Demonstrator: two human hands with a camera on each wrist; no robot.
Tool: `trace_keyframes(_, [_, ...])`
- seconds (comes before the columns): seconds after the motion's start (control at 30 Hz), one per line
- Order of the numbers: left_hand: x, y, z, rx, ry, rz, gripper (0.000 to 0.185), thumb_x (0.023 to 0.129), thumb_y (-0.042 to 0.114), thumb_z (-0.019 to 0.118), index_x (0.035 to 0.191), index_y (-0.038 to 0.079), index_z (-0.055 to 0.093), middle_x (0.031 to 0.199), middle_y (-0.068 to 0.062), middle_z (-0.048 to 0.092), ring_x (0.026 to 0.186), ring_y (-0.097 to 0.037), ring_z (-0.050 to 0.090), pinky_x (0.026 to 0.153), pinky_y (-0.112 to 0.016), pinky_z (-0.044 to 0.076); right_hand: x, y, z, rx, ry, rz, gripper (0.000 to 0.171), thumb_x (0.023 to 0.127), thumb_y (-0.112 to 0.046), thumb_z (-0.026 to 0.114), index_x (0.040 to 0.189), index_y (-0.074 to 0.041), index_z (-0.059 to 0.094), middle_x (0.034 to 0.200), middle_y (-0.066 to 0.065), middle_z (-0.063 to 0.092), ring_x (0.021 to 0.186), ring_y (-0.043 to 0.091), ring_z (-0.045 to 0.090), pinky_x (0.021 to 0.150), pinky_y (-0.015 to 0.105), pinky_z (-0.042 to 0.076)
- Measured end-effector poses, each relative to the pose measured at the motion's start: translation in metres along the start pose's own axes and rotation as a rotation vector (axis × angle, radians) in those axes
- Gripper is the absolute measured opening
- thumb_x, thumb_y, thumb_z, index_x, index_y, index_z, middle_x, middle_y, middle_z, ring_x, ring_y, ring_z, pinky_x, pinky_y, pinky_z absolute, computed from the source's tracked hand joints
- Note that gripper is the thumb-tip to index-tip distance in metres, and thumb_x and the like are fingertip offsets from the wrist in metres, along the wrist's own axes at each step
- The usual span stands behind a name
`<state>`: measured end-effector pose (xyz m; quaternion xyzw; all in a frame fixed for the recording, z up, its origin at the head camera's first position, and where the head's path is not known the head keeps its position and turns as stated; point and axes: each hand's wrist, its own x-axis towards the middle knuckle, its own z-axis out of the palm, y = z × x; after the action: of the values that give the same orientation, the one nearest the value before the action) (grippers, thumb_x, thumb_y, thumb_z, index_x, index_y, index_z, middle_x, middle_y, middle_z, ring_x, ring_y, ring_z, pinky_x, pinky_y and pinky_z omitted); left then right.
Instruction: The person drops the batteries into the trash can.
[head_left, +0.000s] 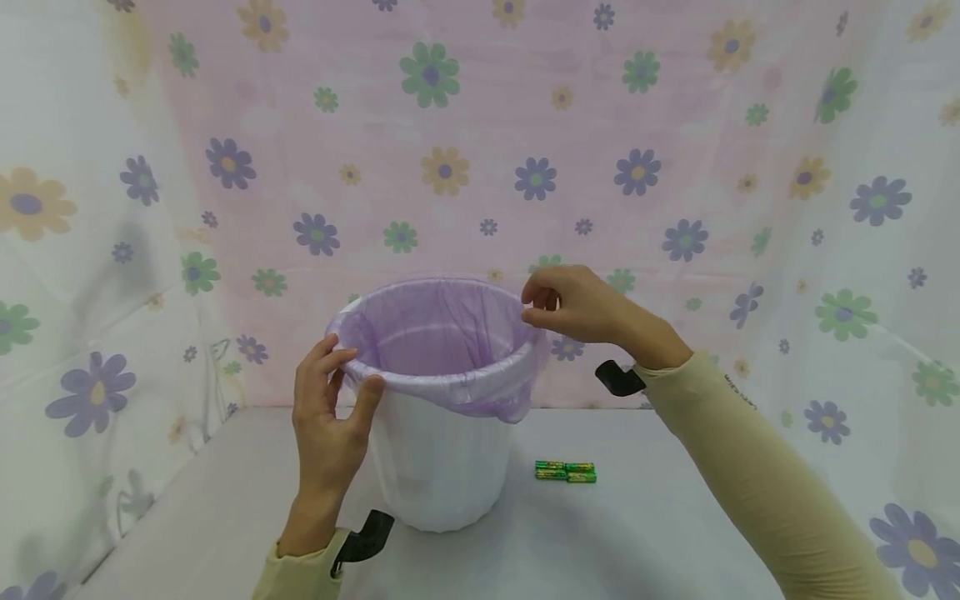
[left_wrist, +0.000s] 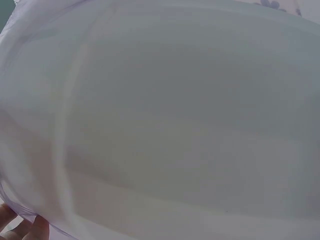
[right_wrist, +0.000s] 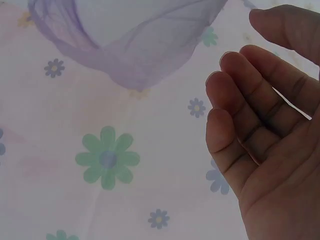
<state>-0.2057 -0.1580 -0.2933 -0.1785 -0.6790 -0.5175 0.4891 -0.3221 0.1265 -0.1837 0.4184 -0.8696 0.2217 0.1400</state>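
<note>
Left hand (head_left: 326, 417) pinches the purple bin liner (head_left: 442, 342) folded over the near rim of the white bin (head_left: 438, 467) on the table (head_left: 225, 517). Right hand (head_left: 573, 304) hovers at the far rim, fingers curled, holding nothing (liner hem hangs just beside it). Liner looks mostly seated; far-right edge likely still needs tucking.

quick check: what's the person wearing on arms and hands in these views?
Both arms wear long, close-fitting pale yellow-beige sleeves ending at the wrist; the right sleeve carries small dark lettering near the forearm. A black mount is strapped at each wrist. The left hand and right hand are bare: no gloves or rings visible.
</note>
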Motion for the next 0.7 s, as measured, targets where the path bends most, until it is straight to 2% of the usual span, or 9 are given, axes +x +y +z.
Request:
trace_keyframes(0.3, [0.000, 0.000, 0.001, 0.002, -0.003, -0.001, 0.037, 0.084, 0.000, 0.069, 0.115, -0.012, 0.053, 0.135, -0.028, 0.041, 0.124, -0.045, 0.041, 0.105, -0.025, 0.037, -0.042, 0.022, 0.001, -0.034, 0.029, 0.022, 0.013, 0.088, -0.018, 0.069, 0.097, -0.008, 0.067, 0.077, -0.005, 0.060, 0.069, 0.012, 0.053, 0.062, 0.028, 0.049])
trace_keyframes(0.53, [-0.001, 0.000, 0.001, 0.009, 0.000, -0.003, 0.036, 0.083, -0.002, 0.069, 0.114, -0.011, 0.054, 0.135, -0.027, 0.042, 0.125, -0.042, 0.042, 0.106, -0.025, 0.038, -0.071, 0.038, 0.021, 0.007, 0.029, 0.016, 0.009, 0.087, -0.016, 0.070, 0.094, -0.011, 0.067, 0.077, -0.009, 0.059, 0.069, 0.009, 0.053, 0.060, 0.025, 0.049])
trace_keyframes(0.7, [-0.001, -0.001, 0.001, 0.012, 0.001, -0.007, 0.037, 0.083, -0.002, 0.069, 0.115, -0.010, 0.054, 0.135, -0.025, 0.042, 0.125, -0.040, 0.042, 0.105, -0.025, 0.038, -0.087, 0.046, 0.038, 0.027, -0.005, 0.040, 0.009, 0.087, -0.015, 0.070, 0.094, -0.011, 0.066, 0.077, -0.009, 0.057, 0.068, 0.009, 0.052, 0.060, 0.024, 0.049])
